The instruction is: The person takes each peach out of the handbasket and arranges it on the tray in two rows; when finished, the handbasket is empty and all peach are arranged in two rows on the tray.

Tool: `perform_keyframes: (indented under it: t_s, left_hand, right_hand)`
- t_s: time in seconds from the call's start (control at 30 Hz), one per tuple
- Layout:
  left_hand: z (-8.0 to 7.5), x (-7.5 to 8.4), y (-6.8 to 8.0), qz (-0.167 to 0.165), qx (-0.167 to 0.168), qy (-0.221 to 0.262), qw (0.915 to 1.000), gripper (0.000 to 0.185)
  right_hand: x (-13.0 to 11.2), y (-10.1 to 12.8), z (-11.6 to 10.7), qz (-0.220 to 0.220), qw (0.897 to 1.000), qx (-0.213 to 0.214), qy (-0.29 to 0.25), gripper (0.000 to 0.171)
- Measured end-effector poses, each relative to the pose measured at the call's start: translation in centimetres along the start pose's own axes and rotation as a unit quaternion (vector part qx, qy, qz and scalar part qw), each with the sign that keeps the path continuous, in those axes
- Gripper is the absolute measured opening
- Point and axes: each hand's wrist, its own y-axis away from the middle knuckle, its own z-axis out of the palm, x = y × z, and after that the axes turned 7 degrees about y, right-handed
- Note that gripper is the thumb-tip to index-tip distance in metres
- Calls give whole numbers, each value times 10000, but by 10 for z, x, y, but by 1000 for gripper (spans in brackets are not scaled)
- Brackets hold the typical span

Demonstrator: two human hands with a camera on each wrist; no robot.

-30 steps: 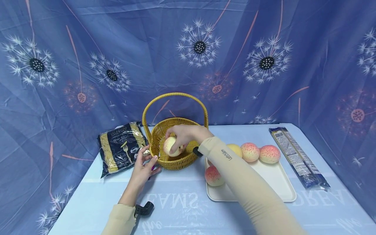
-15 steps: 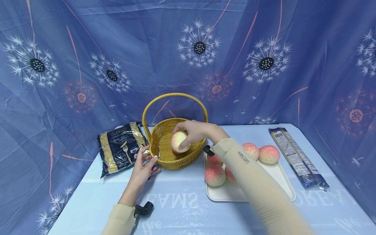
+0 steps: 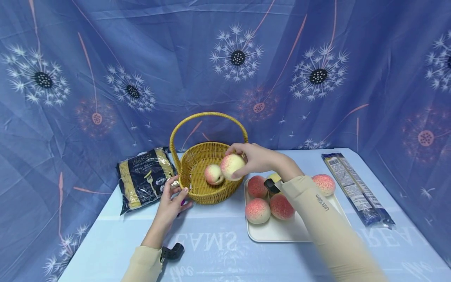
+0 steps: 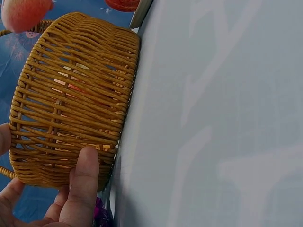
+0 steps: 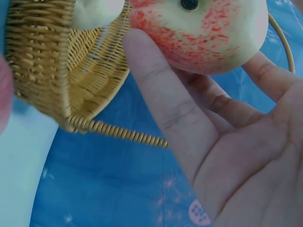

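My right hand (image 3: 255, 157) holds a pale yellow and pink peach (image 3: 232, 167) at the right side of the wicker basket (image 3: 208, 198). In the right wrist view, thumb and fingers are around this peach (image 5: 208, 42), its dark stem end showing. A second peach (image 3: 213, 175) lies inside the basket. My left hand (image 3: 171, 200) grips the basket's left front side; in the left wrist view its thumb (image 4: 84, 182) presses on the woven wall, with other fingers at the rim. A small purple thing (image 3: 183, 202) shows by the left hand, mostly hidden.
A white tray (image 3: 285, 233) with several peaches (image 3: 258, 210) stands to the right, partly hidden by the right sleeve. Beyond it lies a long pasta packet (image 3: 357, 190). A dark bag of penne (image 3: 146, 178) lies left of the basket, whose tall handle (image 3: 210, 114) arches above.
My right hand has moved right and slightly up with its peach, from the basket's middle to its right side. The peach inside the basket has come into sight. My left hand has stayed put.
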Motion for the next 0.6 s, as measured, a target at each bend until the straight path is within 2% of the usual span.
perform_keyframes:
  t_s: [0.27, 0.6]
  left_hand:
    - [0, -3, -1, 23, 44, 147, 9999, 63]
    - [-1, -3, -3, -9, 27, 180, 9998, 62]
  right_hand:
    - [14, 34, 1, 24, 9979, 385, -526, 61]
    - [42, 77, 8, 271, 9938, 870, -639, 62]
